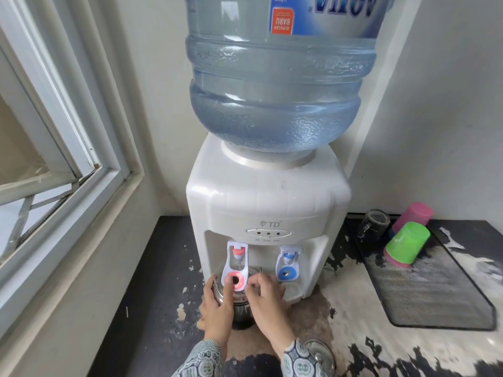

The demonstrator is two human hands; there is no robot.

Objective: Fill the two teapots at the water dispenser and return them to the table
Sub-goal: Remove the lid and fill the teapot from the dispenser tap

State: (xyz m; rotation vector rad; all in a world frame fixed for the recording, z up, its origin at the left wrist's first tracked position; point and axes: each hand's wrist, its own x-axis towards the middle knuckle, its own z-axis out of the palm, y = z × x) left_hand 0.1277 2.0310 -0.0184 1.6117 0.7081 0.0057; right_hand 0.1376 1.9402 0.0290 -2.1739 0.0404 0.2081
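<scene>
One steel teapot (241,308) stands without its lid under the red tap (235,280) of the white water dispenser (268,202). My left hand (217,303) wraps the teapot's left side, and its thumb rests against the red lever. My right hand (268,300) has its fingers curled on the teapot's right rim. A steel lid (322,355) lies on the counter by my right sleeve. Most of the teapot is hidden by my hands and the lever. No second teapot is in view.
The blue tap (288,272) is to the right of the red one, and a big water bottle (275,85) sits on top. A black mesh tray (430,289) at the right holds a glass mug (374,223) and green (407,244) and pink (415,214) cups. A window (54,148) lines the left.
</scene>
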